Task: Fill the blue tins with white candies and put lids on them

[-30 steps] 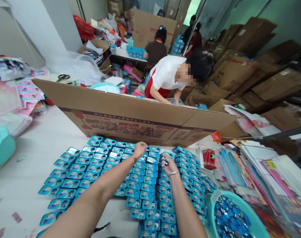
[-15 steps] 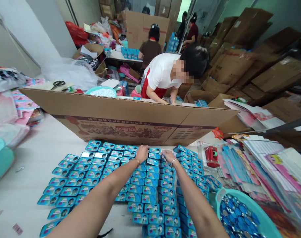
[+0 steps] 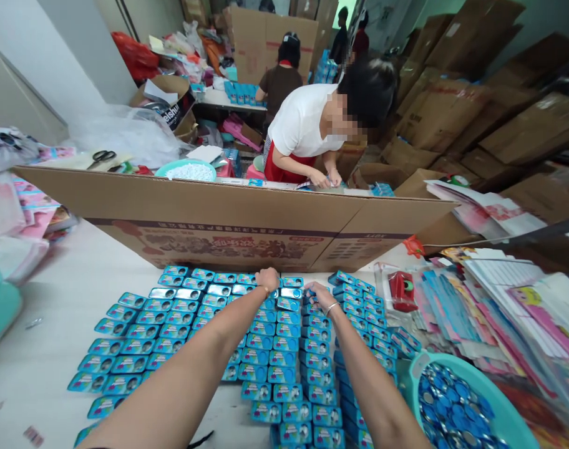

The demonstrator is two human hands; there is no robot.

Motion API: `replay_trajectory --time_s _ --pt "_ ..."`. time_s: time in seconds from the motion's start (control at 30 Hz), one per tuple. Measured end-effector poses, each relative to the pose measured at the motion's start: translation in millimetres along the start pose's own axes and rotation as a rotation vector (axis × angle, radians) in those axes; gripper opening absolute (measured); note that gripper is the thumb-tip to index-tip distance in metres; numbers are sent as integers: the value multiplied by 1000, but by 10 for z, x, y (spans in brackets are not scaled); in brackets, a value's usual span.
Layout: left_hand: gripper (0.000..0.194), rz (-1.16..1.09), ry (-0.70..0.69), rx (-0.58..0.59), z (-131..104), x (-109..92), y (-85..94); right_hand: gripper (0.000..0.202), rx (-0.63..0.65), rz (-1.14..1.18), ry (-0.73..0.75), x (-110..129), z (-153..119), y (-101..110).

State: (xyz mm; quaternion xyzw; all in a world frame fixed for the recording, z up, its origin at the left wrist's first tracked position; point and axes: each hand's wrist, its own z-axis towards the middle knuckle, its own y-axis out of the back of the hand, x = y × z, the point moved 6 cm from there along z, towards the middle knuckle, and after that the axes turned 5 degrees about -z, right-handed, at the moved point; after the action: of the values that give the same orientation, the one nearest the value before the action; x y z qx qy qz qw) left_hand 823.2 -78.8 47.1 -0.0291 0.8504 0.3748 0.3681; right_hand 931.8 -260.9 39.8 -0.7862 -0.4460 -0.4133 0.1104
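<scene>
Rows of small blue tins with printed lids stand in close columns on the white table in front of me. Many have a round recess or disc at one end of the top. My left hand is at the far end of the middle columns, its fingers curled down over the tins there. Whatever sits under those fingers is hidden. To the right, my right hand rests over the far end of the neighbouring column, fingers bent together. Between the two hands lie the tops of a few tins.
A cardboard sheet stands upright behind the tins. At lower right is a turquoise basin of blue and silver discs. A red tape dispenser and stacked printed bags lie at right. Beyond the cardboard, a co-worker bends over.
My left hand has moved slightly left and away from the tin between the hands. My right hand stays at nearly the same spot. The view has shifted a little.
</scene>
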Motion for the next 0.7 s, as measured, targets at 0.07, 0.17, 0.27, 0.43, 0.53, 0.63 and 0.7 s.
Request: replay_trajectory --time_s 0.07,0.17,0.27,0.43,0.53,0.63,0.7 --pt "9 12 -2 -5 -9 25 -15 14 -15 3 2 -49 28 18" --pt "10 18 -1 -13 -39 63 -43 14 -39 0 14 -62 86 25" --pt "12 -2 1 -30 -81 74 -49 17 -45 -14 48 -2 90 -15" --pt "12 -45 7 -61 -146 38 -7 32 -48 -51 121 101 -107 -98" --pt "11 -43 11 -46 -145 15 30 38 -55 -66 131 96 -251 -90" --pt "9 -16 19 -10 -120 9 59 42 -20 -38 113 77 -345 -64" --pt "9 3 24 7 -105 15 70 42 15 19 124 88 -382 -54"
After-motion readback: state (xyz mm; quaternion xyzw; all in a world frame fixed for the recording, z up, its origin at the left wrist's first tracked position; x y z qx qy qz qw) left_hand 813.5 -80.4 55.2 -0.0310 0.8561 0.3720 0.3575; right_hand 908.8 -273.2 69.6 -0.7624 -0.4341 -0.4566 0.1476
